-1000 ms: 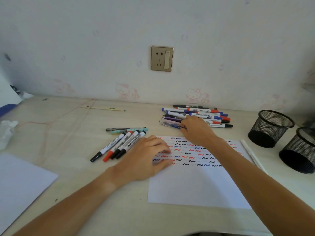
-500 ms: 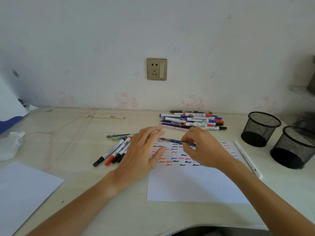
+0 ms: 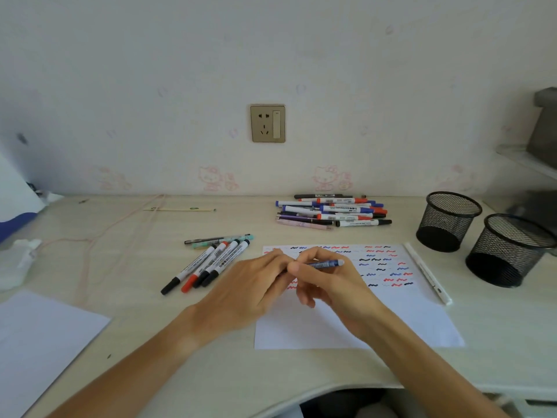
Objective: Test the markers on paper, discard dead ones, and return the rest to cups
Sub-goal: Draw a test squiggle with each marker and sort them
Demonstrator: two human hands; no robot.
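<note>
The pale worktop [image 3: 211, 342] carries everything. A sheet of test paper [image 3: 407, 321] lies toward its right half, its far part covered in red, blue and black squiggles. Two black mesh cups [image 3: 449, 220] stand near the right edge, apparently with nothing in them. An untested pile of markers [image 3: 331, 211] lies by the back edge, and a smaller row of markers [image 3: 208, 262] sits left of the paper.

A second ago the right hand [image 3: 334, 285] was reaching into the pile; it has since carried one blue pen [image 3: 325, 263] over the paper. That hand now grips the barrel, and the left hand [image 3: 250, 288] has come up to pinch its near end, though that end is hidden. I'd judge the cap is about to come off for another test stroke.
</note>
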